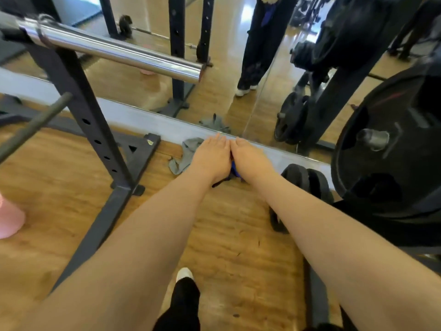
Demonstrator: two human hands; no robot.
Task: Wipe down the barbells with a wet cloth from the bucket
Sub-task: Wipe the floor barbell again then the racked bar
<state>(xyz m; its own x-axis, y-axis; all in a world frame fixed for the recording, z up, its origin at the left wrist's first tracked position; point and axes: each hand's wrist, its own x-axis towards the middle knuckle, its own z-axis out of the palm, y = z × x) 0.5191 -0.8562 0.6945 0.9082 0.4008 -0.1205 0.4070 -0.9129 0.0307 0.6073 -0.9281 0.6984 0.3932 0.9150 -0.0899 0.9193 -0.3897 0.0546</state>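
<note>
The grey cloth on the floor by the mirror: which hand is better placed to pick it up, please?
Left. The left hand already lies over the grey cloth, while the right hand sits on its far side, over something blue.

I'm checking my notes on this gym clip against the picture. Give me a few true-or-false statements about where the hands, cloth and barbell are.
1. Both hands, left hand and right hand, reach down side by side near the floor. True.
2. A grey cloth lies on the wood floor by the mirror's base. True.
3. The grey cloth is draped over the barbell sleeve. False: the chrome sleeve is bare, resting on the rack.
4. The left hand grips the barbell sleeve. False: it is low, beside the cloth.
</note>
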